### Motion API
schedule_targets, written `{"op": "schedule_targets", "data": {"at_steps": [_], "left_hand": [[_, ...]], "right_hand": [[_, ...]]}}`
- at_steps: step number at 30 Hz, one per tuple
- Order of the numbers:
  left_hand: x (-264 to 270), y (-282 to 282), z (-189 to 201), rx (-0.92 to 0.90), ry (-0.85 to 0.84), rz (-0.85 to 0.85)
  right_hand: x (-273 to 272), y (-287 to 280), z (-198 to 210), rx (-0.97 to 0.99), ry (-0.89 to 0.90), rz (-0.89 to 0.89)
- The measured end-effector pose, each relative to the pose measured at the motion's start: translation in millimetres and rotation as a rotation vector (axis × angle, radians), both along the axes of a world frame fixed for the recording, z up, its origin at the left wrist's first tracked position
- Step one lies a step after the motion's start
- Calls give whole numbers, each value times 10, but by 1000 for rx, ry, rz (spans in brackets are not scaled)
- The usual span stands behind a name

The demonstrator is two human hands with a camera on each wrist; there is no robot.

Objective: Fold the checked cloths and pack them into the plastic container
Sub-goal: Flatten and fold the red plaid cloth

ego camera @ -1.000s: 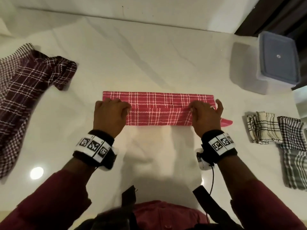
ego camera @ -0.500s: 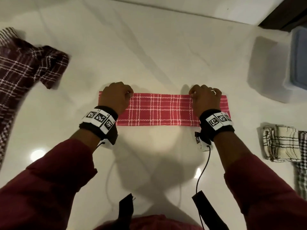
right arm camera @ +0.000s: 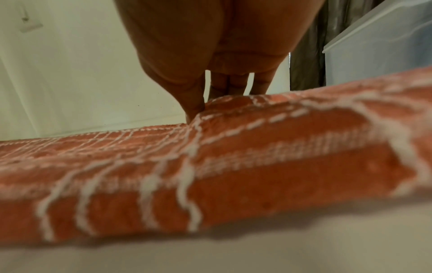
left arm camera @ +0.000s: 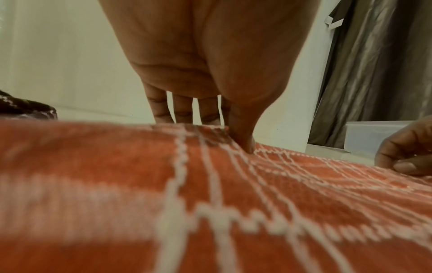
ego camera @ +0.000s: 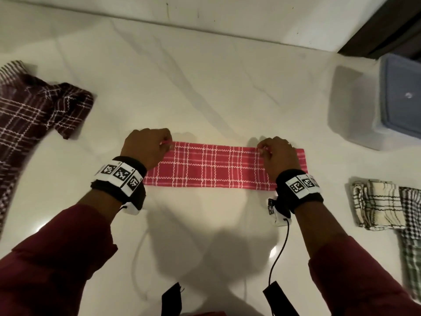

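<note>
A red checked cloth (ego camera: 214, 167) lies folded into a long narrow strip on the white floor in front of me. My left hand (ego camera: 149, 145) pinches its far edge near the left end, thumb (left arm camera: 243, 136) on top and fingers behind the edge. My right hand (ego camera: 276, 153) pinches the far edge near the right end in the same way, thumb (right arm camera: 192, 103) pressed into the cloth (right arm camera: 210, 166). The lidded plastic container (ego camera: 403, 99) stands at the far right. The cloth (left arm camera: 210, 203) fills the lower part of the left wrist view.
A dark maroon checked cloth (ego camera: 34, 115) lies crumpled at the left. A folded cream checked cloth (ego camera: 378, 204) and black-and-white and green checked cloths (ego camera: 412, 224) lie at the right. A wall runs along the far side, with a dark curtain (left arm camera: 374, 64) at the far right.
Both hands carried the near edge of the red cloth away from me and over, making a narrower strip. They now hold the far edge.
</note>
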State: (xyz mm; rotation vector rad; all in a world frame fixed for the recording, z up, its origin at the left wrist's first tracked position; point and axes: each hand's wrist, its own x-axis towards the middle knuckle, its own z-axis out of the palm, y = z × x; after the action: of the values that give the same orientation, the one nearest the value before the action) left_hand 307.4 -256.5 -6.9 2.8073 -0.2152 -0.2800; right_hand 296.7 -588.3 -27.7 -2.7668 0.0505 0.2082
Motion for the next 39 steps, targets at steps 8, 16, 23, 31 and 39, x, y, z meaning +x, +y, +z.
{"op": "schedule_targets", "data": {"at_steps": [8, 16, 23, 31, 39], "left_hand": [[53, 105, -6, 283, 63, -73], [-149, 227, 181, 272, 29, 187], [-768, -729, -95, -154, 225, -52], [-779, -544, -415, -71, 379, 153], [-757, -485, -366, -34, 391, 156]], "right_hand": [[-75, -145, 38, -68, -5, -20], [-207, -66, 160, -82, -75, -149], [-621, 1099, 40, 193, 230, 300], [-642, 577, -269, -51, 290, 201], [-650, -483, -15, -10, 338, -287]]}}
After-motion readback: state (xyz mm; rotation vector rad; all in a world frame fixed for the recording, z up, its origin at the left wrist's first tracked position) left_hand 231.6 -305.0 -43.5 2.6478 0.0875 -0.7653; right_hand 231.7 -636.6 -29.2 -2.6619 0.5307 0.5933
